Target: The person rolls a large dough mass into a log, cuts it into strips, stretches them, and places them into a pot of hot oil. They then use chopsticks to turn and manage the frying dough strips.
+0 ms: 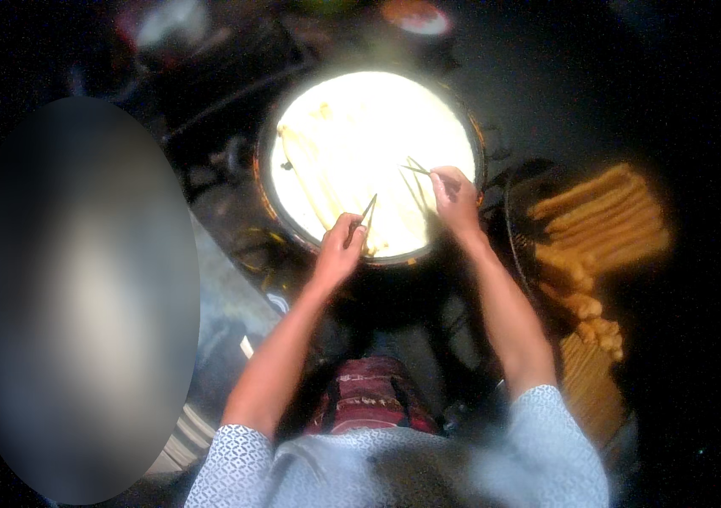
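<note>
A wide round pan [476, 136] with a dark rim lies before me, its inside washed out by glare. Long pale strips [302, 181], seemingly dough, lie along its left side. My left hand [341, 244] is over the near rim, gripping a thin pointed stick [370, 204] that angles up over the pan. Above the pan's right side, my right hand [459, 193] pinches another thin stick [416, 167], its tip pointing left. Dark shadow lines show below that tip. Whether either stick touches the contents cannot be made out.
Right of the pan, golden-brown fried dough sticks [605, 219] lie in rows on a dark rack, with shorter knobbly pieces [579, 301] nearer me. Pale slats [189, 438] show at lower left. A blurred oval hides much of the left. Dark surroundings obscure the edges.
</note>
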Demonstrator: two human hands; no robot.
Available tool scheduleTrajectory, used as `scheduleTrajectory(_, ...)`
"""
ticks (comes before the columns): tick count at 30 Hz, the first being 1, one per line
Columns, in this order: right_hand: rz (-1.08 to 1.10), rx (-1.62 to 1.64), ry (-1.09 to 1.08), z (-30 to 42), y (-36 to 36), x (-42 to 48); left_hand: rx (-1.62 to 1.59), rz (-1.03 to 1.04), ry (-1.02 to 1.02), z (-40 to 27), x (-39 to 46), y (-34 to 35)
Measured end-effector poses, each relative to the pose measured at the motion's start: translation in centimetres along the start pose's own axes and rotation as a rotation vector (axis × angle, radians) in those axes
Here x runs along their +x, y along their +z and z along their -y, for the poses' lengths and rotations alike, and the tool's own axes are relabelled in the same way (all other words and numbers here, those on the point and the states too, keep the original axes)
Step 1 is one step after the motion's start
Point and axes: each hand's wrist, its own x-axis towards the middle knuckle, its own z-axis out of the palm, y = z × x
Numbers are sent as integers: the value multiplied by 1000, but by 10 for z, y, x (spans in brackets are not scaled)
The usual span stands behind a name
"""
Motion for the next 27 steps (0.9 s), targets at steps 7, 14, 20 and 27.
scheduleTrajectory(7, -30, 23, 166, 9, -11, 10, 20, 67, -44, 0, 4, -1)
scheduleTrajectory(14, 84, -121, -44, 5, 1, 13, 102, 54, -45, -6, 3, -4)
scheduleTrajectory(20, -70, 183, 305, -21, -22, 39, 38, 29, -36, -14, 1, -9)
scheduleTrajectory(27, -4, 111, 239, -5, -7, 29, -102, -22, 20, -32, -19, -7)
